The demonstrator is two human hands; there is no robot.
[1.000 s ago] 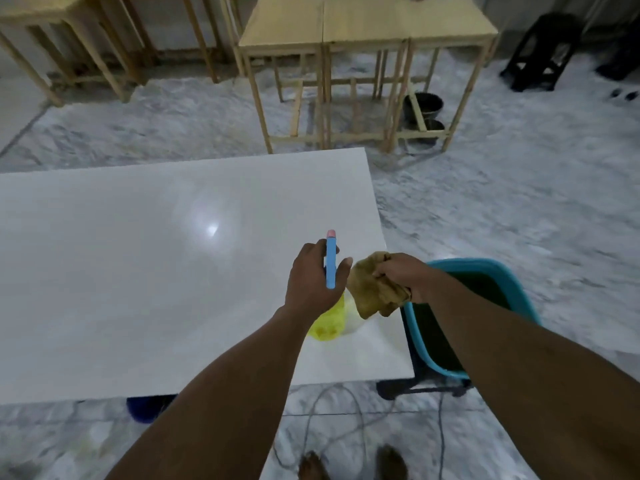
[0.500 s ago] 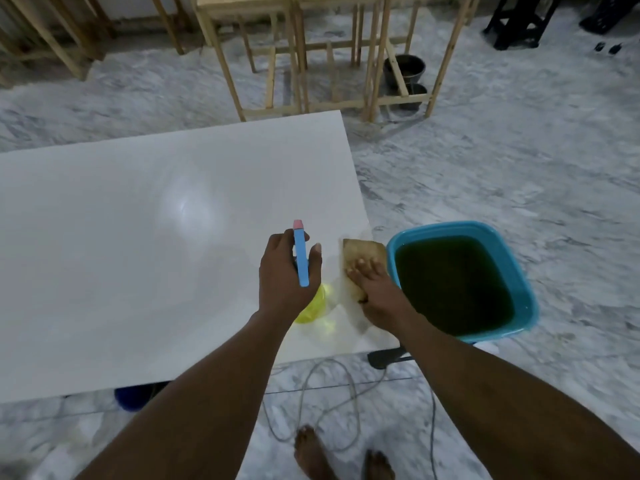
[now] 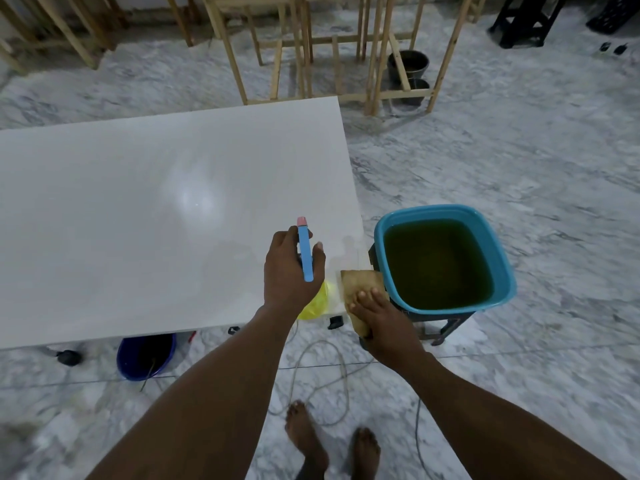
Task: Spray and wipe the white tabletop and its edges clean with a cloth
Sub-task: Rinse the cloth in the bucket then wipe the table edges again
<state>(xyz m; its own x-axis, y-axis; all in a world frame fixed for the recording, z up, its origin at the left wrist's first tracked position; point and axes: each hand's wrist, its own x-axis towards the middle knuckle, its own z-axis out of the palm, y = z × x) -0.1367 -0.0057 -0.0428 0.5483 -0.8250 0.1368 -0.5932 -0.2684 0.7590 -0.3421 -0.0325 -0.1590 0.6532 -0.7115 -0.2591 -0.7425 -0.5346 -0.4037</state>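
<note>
The white tabletop (image 3: 145,216) fills the left and middle of the head view. My left hand (image 3: 289,271) is over its near right part, shut on a spray bottle (image 3: 304,252) with a blue trigger head, pink nozzle and yellow body. My right hand (image 3: 381,317) presses a tan cloth (image 3: 360,284) flat on the near right corner of the tabletop, fingers spread over it. A wet smear shows on the surface just beyond the cloth.
A teal tub (image 3: 446,213) of dark greenish water sits on a black stool right of the table corner. A dark blue bucket (image 3: 145,355) stands under the near edge. Cables (image 3: 311,379) loop on the marble floor by my bare feet. Wooden frame tables (image 3: 332,46) stand beyond.
The cloth went from bunched in my raised right hand to flat on the table, then slid toward the near right corner. The left hand kept holding the spray bottle.
</note>
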